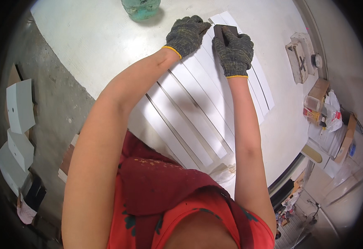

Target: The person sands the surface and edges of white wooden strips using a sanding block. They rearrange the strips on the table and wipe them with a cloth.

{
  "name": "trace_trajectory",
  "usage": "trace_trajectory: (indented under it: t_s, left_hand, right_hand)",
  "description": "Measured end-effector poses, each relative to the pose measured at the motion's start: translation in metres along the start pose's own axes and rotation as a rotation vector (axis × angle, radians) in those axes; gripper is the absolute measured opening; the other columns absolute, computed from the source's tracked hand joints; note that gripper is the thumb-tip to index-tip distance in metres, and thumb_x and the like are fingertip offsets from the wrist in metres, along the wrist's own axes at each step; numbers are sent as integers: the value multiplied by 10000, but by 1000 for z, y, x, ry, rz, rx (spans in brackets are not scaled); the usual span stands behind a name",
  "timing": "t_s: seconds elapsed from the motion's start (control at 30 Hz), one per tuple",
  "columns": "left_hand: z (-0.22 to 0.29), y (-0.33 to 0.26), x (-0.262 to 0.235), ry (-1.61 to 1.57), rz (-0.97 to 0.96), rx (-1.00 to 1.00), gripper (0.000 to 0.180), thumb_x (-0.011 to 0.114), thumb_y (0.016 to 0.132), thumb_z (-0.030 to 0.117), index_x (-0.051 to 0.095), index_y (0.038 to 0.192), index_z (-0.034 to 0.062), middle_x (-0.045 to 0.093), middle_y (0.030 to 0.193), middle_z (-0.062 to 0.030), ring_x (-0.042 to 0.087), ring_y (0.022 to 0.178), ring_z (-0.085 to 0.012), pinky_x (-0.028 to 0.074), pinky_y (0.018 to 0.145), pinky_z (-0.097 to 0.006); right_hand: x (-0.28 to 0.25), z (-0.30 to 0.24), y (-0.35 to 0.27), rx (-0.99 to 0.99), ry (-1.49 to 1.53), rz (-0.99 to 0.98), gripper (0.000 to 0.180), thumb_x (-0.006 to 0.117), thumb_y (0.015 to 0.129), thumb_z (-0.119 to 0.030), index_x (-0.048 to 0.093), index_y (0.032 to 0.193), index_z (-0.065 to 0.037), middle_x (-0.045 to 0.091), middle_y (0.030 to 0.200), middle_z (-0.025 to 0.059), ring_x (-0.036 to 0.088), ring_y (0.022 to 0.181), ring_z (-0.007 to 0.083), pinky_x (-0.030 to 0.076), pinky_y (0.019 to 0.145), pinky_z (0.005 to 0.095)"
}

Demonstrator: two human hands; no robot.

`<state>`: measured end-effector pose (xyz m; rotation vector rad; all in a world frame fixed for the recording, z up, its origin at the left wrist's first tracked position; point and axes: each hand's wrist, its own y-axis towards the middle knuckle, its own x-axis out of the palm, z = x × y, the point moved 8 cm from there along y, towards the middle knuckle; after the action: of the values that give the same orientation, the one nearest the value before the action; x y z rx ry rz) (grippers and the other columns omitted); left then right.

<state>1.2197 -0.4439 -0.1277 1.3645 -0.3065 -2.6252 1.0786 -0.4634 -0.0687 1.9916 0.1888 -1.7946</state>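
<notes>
Several long white strips (185, 124) lie side by side on the white table (94, 45), with narrow gaps between some of them. My right hand (236, 54), in a grey knitted glove with a yellow cuff, grips a dark rectangular block (225, 29) over the far end of the strips. Just left of it, my left hand (186, 36), gloved the same way, has its fingers curled in at the strips' far edge. Whatever those fingertips pinch, if anything, is too small to tell.
A greenish translucent container (141, 9) stands at the far edge of view. To the right are a stained white block (296, 61), a clear plastic jar (314, 106) and cardboard (346, 139). White panels (19, 106) stand at the left above the grey floor (61, 99).
</notes>
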Motion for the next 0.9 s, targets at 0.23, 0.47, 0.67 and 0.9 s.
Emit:
trace_trajectory:
  t_s: [0.23, 0.47, 0.67, 0.9]
  left_hand:
    - [3, -3, -4, 15, 73, 51, 255, 582, 912, 196, 703, 1128, 135, 661, 1046, -107, 612, 980, -317, 481, 877, -425]
    - [5, 3, -3, -105, 70, 44, 266, 542, 913, 225, 709, 1117, 183, 669, 1093, -98, 618, 994, -328, 477, 865, -457]
    - [-5, 4, -1, -41, 76, 114, 242, 569, 928, 247, 715, 1112, 190, 677, 1059, -92, 631, 961, -320, 493, 855, -445]
    - [-2, 3, -1, 29, 43, 94, 255, 588, 940, 255, 700, 1163, 205, 673, 1090, -99, 635, 1005, -308, 496, 900, -414]
  right_hand:
    - [-4, 7, -25, 107, 19, -187, 442, 695, 800, -486, 693, 1171, -246, 617, 1045, 220, 600, 992, 377, 537, 778, 470]
    - [-7, -4, -18, 78, 114, 12, 431, 682, 796, -474, 666, 1177, -274, 606, 1039, 198, 582, 951, 350, 498, 789, 483]
    - [-40, 69, -123, 191, 1, 112, 422, 719, 791, -376, 661, 1195, -271, 631, 937, 114, 592, 900, 314, 498, 769, 469]
    - [-57, 141, -200, 603, -260, 157, 301, 686, 827, -351, 678, 1095, -215, 624, 942, 88, 621, 797, 298, 507, 688, 438]
